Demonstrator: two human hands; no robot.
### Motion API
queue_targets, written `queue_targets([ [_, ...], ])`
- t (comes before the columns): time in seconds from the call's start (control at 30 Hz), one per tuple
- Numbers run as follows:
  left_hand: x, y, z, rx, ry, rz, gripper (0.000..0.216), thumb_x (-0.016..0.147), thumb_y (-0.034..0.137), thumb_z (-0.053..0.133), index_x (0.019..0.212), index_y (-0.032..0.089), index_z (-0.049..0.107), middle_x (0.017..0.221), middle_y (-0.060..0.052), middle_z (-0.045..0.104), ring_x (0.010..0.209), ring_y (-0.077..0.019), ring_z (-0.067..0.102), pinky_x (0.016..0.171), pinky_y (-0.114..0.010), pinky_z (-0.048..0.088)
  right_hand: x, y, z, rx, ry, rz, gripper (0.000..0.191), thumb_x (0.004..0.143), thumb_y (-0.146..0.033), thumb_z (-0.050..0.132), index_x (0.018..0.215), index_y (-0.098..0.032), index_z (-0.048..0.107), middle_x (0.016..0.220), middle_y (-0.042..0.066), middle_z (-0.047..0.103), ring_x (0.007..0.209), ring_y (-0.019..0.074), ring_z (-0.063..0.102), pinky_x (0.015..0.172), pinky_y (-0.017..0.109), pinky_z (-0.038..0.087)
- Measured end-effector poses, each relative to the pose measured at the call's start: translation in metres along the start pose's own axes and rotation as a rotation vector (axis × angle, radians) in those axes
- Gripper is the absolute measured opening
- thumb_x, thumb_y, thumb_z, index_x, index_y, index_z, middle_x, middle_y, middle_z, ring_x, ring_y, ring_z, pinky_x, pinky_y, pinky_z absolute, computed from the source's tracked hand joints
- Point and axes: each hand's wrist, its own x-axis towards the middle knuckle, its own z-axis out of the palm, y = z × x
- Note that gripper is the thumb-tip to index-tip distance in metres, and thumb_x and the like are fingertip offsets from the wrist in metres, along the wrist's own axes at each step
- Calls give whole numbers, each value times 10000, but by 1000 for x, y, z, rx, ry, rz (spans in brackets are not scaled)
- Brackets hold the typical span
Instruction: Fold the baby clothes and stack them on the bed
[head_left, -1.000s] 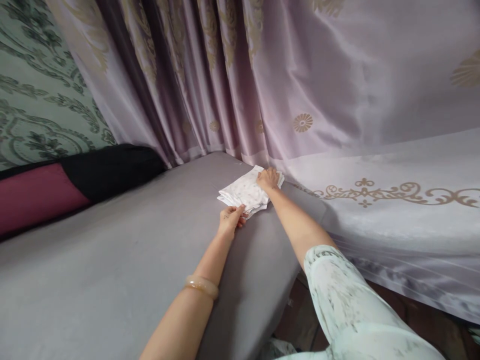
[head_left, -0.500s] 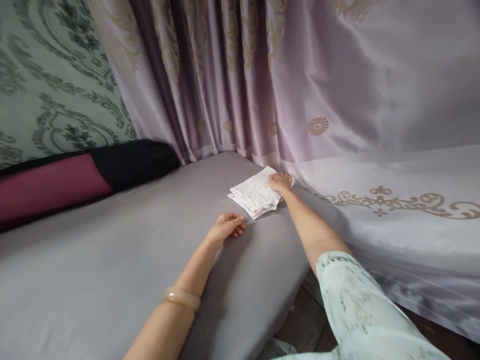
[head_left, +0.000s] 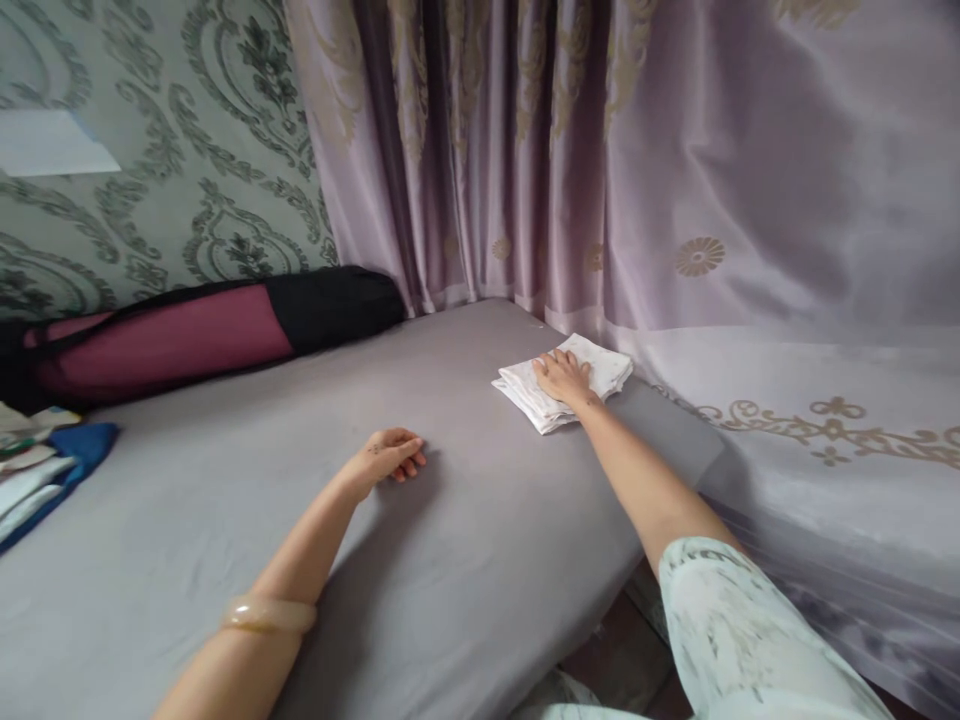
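Note:
A folded, white patterned cloth [head_left: 607, 369] lies in several layers on the grey sheet near the bed's far right corner. My right hand [head_left: 564, 377] rests flat on top of it, palm down with the fingers spread. To the left, my left hand [head_left: 390, 456] hovers low over the sheet, its fingers loosely curled in and the thumb against them. Nothing shows in that hand, and it is apart from the cloth.
The grey-sheeted bed [head_left: 247, 480] meets a purple curtain [head_left: 675, 180] behind and right. A long maroon-and-black bag [head_left: 202, 335] lies along the wall. Coloured clothes [head_left: 67, 460] sit at the left edge. Floor [head_left: 622, 650] shows beyond the bed's right edge.
My right hand has slid from the cloth's right end toward its middle. My left hand has moved left, away from the cloth. The view has turned left, bringing clothes into sight.

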Motion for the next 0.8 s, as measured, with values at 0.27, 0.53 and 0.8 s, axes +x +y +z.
queue_targets([
  [0.27,-38,-38,-81,73,214,-80,477,603,584,699,834,173,624,744,-34,691,586,-130,577,521,-241,429,-1,2,-4,46,-23,-12,564,989,-468,188,1414,-227,470,1526,123,373,1408,326,270,1090,667,211],
  [0.53,-66,-57,-122,101,395,-140,289,710,446,661,680,168,588,600,-15,649,481,-102,530,452,-208,378,-32,-29,-10,74,-63,-357,562,955,-489,213,1426,-302,456,1503,88,436,1421,261,325,1144,547,226],
  [0.8,-67,-55,-125,50,495,-182,181,854,215,549,693,150,598,503,18,605,388,-72,472,452,-195,385,5,4,61,196,163,-539,622,846,-542,310,1446,-408,403,1438,156,502,1344,341,423,991,654,263],
])
